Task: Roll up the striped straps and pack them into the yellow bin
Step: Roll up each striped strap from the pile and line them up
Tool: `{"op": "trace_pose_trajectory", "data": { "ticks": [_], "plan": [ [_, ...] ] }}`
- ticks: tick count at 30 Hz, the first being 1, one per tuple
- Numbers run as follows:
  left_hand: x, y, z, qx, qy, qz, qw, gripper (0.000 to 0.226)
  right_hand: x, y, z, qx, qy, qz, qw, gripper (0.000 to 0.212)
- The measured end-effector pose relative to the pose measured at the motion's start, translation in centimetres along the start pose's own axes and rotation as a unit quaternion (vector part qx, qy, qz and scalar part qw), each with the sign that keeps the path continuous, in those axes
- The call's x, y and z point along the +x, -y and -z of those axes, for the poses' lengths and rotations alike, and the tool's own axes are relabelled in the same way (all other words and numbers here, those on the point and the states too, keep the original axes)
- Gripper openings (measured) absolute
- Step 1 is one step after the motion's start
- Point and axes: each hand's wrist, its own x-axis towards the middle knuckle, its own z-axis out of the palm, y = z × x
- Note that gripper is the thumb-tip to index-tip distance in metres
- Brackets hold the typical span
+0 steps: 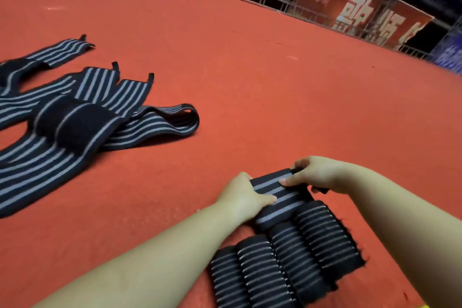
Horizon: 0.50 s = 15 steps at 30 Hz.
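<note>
Near right on the red floor [250, 62], both hands, left hand [241, 197] and right hand [317, 175], pinch a rolled strap [276, 195]: soft, light, springy; grip the roll's ends firmly.

We find writing only on the red banner [360, 5] hung on the metal frame at the far edge of the red floor; it bears large white Chinese characters, cut off and tilted, which we cannot read with certainty; the blue panel [450, 54] beside it shows pale, blurred, illegible marks.
</note>
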Motion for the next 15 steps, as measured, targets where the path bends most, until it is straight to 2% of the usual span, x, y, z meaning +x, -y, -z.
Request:
{"op": "trace_pose_trajectory", "data": {
  "ticks": [2, 4, 7, 9, 12, 15],
  "plan": [
    [-0.3, 0.3, -0.2, 0.162, -0.065, -0.041, 0.984, 0.055, 0.6, -0.1, -1.1, -0.015, -0.019, 0.017, 1.000, 0.039],
    [-0.3, 0.3, -0.4, 0.217, -0.106, -0.084, 0.967, 0.056, 0.9, 0.2, -1.5, -0.072, -0.056, 0.033, 0.995, 0.049],
    [-0.7, 0.2, 0.3, 0.175, -0.098, -0.099, 0.975, 0.056, 0.3, 1.5, -1.1, -0.186, -0.118, 0.048, 0.974, 0.061],
    [-1.3, 0.5, 2.0, 0.142, -0.123, -0.105, 0.977, 0.052, -0.6, 3.0, -1.0, -0.255, -0.158, 0.074, 0.951, 0.063],
    [-3.0, 1.8, 6.2, 0.120, -0.197, -0.118, 0.966, 0.043, -2.1, 6.2, -1.9, -0.243, -0.168, 0.138, 0.945, 0.057],
    [-5.5, 4.3, 11.6, 0.125, -0.266, -0.090, 0.952, 0.041, -3.5, 10.6, -4.2, -0.208, -0.146, 0.191, 0.948, 0.055]
  ]
}}
